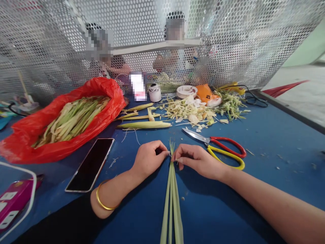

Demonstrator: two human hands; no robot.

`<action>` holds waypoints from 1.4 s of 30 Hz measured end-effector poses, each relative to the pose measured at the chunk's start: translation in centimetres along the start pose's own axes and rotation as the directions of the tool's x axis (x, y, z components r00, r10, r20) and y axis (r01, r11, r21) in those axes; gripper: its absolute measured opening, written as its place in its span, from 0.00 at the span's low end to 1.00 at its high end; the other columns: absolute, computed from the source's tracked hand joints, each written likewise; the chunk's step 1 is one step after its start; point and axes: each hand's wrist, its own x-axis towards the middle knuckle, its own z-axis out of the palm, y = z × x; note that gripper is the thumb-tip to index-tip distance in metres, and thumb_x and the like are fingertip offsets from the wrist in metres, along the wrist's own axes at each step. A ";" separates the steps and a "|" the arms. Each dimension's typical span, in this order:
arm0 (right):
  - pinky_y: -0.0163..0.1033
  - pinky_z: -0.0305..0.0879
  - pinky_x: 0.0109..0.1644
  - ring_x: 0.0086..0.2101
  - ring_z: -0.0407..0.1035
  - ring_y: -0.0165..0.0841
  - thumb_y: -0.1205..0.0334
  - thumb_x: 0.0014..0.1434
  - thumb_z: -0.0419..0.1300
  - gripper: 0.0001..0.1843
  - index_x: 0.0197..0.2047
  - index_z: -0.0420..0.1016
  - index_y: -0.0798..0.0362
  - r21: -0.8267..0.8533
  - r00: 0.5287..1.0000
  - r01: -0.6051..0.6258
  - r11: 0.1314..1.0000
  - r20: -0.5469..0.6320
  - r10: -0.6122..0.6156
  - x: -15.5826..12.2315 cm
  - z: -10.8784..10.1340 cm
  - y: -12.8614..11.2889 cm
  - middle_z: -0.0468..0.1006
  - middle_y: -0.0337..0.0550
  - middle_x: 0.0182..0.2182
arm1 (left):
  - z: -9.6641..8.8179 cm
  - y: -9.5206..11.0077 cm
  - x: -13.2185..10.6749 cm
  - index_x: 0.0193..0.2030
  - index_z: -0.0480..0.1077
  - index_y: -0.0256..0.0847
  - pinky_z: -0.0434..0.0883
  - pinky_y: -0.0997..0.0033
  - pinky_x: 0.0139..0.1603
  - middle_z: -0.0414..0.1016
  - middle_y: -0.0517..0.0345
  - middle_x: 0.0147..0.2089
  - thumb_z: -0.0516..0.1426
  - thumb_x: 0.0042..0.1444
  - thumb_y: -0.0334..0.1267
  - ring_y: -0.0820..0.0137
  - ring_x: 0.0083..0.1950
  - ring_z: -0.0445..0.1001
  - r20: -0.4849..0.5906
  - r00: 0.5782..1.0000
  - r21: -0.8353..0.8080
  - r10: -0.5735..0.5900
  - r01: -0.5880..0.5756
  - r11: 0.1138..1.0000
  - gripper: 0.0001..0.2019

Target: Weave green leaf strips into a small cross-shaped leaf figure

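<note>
A bundle of long green leaf strips (pixel 172 189) runs up the middle of the blue table, gathered near its narrow, frayed tips. On its left side, my left hand (pixel 152 158) is closed in a pinch, thumb and forefinger together beside the gathered part. My right hand (pixel 196 160) is closed too, its fingertips against the bundle from the right. Whatever is between the fingers of either hand is too small to make out. Scissors (pixel 210 139) with one red and one yellow handle lie partly open just beyond my right hand.
A red plastic bag (pixel 101 118) of leaves lies at left, near a dark phone (pixel 90 165) and a purple power strip (pixel 15 200). Behind are leaf pieces (pixel 144 125), trimmings (pixel 188 110), a thread spool (pixel 154 93) and tape (pixel 187 91). Two people sit beyond a perforated screen (pixel 142 27).
</note>
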 end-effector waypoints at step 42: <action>0.33 0.57 0.31 0.28 0.62 0.29 0.80 0.54 0.47 0.13 0.35 0.61 0.53 -0.611 0.988 0.157 0.776 0.099 -0.122 -0.7 0.5 -0.2 0.68 0.39 0.28 | -0.7 1.4 0.3 0.29 0.66 0.42 0.59 0.74 0.29 0.75 0.65 0.26 0.54 0.57 0.32 0.72 0.27 0.71 0.280 0.959 0.096 0.042 -0.071 0.993 0.06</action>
